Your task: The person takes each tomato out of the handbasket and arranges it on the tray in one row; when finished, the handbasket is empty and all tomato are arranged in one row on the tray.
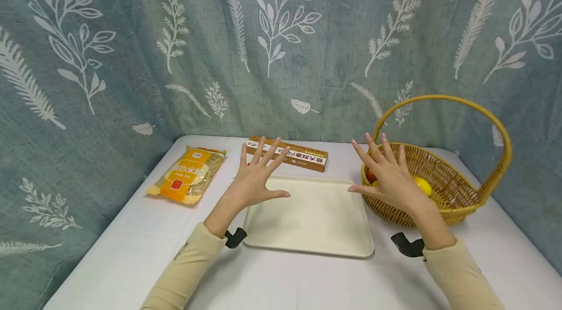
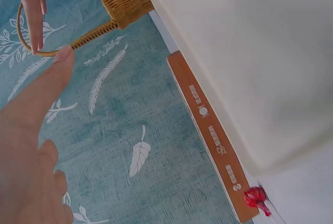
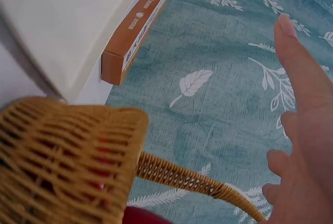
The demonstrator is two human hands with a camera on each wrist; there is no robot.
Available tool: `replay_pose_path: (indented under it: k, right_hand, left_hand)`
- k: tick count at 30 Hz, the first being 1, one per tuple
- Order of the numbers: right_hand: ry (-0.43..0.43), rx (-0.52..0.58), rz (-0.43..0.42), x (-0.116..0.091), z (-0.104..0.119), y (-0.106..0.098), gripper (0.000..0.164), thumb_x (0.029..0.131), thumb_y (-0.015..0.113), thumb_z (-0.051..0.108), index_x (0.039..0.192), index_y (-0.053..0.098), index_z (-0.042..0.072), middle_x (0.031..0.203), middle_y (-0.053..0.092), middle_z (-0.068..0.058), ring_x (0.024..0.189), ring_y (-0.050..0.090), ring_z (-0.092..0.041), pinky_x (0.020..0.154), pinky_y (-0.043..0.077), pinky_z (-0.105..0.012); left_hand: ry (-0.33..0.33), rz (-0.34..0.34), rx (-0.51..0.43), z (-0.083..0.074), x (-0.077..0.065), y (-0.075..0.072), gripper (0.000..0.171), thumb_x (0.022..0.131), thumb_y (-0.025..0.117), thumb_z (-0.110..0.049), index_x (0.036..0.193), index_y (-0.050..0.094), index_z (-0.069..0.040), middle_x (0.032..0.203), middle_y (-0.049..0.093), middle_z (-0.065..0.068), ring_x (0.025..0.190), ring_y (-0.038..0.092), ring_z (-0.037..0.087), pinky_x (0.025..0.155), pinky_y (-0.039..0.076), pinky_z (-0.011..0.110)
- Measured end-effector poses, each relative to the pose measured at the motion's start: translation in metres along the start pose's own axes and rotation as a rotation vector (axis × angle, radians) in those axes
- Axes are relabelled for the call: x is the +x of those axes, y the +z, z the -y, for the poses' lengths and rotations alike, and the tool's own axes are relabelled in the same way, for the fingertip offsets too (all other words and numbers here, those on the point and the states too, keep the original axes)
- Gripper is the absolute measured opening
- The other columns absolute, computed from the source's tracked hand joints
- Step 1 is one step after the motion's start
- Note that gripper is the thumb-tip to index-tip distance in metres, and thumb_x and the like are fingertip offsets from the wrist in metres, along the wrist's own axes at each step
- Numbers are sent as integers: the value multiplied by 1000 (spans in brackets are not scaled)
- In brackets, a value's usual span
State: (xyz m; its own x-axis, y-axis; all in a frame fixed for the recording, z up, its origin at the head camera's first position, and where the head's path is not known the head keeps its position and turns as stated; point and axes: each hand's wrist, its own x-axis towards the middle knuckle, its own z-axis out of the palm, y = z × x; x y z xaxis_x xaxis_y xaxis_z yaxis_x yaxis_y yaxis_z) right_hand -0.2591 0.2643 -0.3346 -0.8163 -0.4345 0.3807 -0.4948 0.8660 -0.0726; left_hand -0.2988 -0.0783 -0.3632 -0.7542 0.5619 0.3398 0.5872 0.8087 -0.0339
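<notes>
Left hand (image 1: 256, 181): fingers straight, spread, above the far-left corner of the cream tray (image 1: 309, 222). Right hand (image 1: 391, 181): likewise spread, near the wicker basket (image 1: 391, 212). Tray lies mid-table (image 1: 281, 285). Orange bag (image 1: 186, 176), left: large characters, 心米 among them; red emblem. Brown box (image 1: 303, 158) behind tray: Chinese characters on white band. Left sleeve (image 1: 186, 261): small lettering, unreadable.

Blue-green fabric backdrop (image 1: 333, 56), white leaf prints (image 1: 302, 106), white tabletop (image 1: 272, 280), soft light.
</notes>
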Motion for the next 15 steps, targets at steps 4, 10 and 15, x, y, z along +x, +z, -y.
replay_pose_path:
  k: [4, 10, 15]
  right_hand:
    - [4, 37, -1, -6, -8, -8, 103, 80, 73, 53, 157, 10, 25, 161, -8, -7, 143, -18, -32, 107, -15, -66]
    - [-13, 119, 23, -16, -19, -20, 103, 81, 73, 49, 157, 9, 24, 161, -5, -9, 144, -14, -34, 108, -14, -64]
    - [-18, 150, 38, -24, -31, -31, 102, 81, 75, 44, 156, 9, 23, 161, 1, -11, 146, -8, -31, 114, -7, -59]
  left_hand:
    - [11, 14, 8, 9, -7, 0, 108, 76, 56, -77, 155, -1, -31, 160, -17, -4, 143, -22, 25, 107, -20, 61]
    - [49, 27, -20, 24, -25, 0, 111, 75, 60, -75, 156, 4, -24, 162, -9, -1, 145, -14, 24, 110, -18, 59]
    - [43, 62, -49, 35, -38, 0, 117, 74, 65, -72, 156, 1, -18, 162, -6, -1, 147, -7, 22, 112, -15, 57]
